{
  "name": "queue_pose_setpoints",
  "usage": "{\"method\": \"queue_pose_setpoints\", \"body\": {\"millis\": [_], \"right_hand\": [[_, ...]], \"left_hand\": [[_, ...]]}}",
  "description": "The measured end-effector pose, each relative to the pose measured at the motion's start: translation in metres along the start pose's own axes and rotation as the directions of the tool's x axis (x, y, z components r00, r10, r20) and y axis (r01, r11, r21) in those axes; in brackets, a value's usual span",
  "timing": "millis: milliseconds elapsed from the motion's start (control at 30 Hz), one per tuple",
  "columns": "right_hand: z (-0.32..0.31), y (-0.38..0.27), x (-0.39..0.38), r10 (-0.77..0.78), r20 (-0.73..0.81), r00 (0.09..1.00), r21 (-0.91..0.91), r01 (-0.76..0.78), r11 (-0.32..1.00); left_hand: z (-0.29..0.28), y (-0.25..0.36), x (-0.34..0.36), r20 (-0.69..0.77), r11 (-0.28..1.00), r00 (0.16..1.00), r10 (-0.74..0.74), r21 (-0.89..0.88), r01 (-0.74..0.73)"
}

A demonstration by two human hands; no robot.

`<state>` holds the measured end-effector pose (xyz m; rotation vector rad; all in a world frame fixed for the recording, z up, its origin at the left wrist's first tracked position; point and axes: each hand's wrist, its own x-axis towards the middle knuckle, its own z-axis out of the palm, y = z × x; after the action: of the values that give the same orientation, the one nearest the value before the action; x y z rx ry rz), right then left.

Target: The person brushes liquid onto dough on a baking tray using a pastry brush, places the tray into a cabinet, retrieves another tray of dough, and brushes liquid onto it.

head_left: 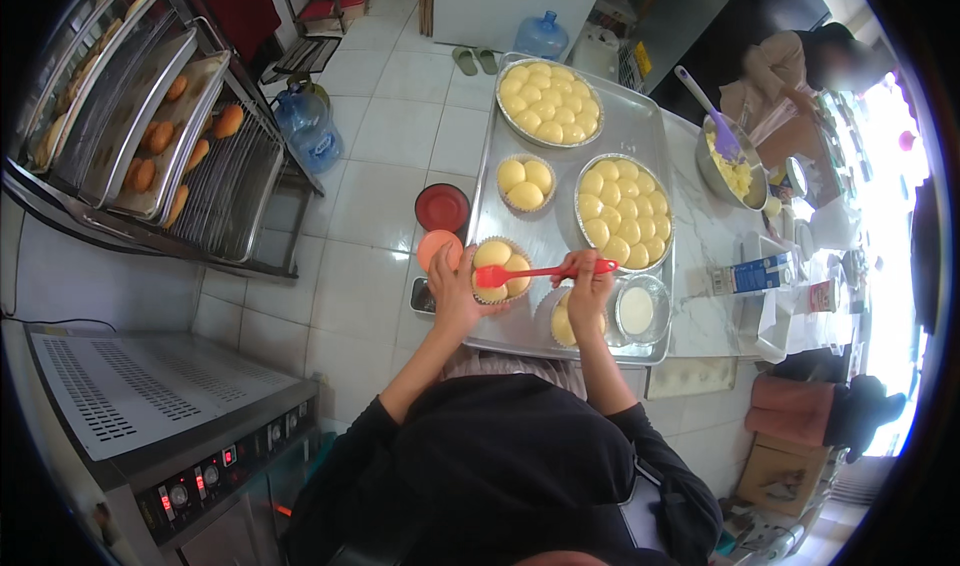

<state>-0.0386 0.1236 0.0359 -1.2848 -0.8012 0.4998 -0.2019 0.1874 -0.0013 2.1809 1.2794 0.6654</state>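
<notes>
My right hand point(588, 291) grips the handle of a red pastry brush point(545, 272), its head lying over a small fluted cup of dough balls point(517, 262). My left hand point(455, 294) curves round the left side of that cup, fingers and thumb against its rim. Partly hidden under my right hand is another cup of dough point(562, 324). To its right stands a clear bowl of white liquid point(636, 311). Farther up the metal tray point(480, 191) sit a third small cup point(526, 184) and two large round pans of glossy yellow dough balls point(624, 213) point(549, 103).
Left of the tray are a dark red bowl point(442, 209) and an orange one point(437, 247). A steel bowl with a purple spatula point(724, 134) stands on the marble counter point(700, 311). A bun rack point(190, 156) and an oven point(170, 386) are at left. Another person point(780, 66) is at far right.
</notes>
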Motion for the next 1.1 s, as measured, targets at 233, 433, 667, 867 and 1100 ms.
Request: {"method": "queue_pose_setpoints", "body": {"millis": [233,433,667,867,1100], "right_hand": [[-0.034,-0.010,0.009,0.013,0.014,1.000,-0.072,-0.012,0.997],[-0.062,-0.024,0.009,0.073,-0.314,0.947,0.198,-0.010,0.980],[-0.075,-0.021,0.000,0.136,-0.457,0.879,0.266,-0.011,0.964],[-0.080,-0.024,-0.006,0.141,-0.471,0.871,0.287,0.001,0.958],[-0.087,-0.018,-0.002,0.140,-0.487,0.862,0.304,0.017,0.952]], "left_hand": [[0.000,-0.001,-0.001,-0.008,1.000,1.000,0.004,-0.015,-0.004],[0.001,-0.003,-0.001,0.019,0.999,0.999,0.027,0.020,-0.027],[0.000,0.002,-0.001,-0.014,0.998,0.999,0.037,0.058,-0.036],[0.004,-0.002,-0.002,-0.022,0.996,0.999,0.042,0.077,-0.040],[0.001,0.002,0.000,-0.033,0.995,0.999,0.025,0.092,-0.022]]}}
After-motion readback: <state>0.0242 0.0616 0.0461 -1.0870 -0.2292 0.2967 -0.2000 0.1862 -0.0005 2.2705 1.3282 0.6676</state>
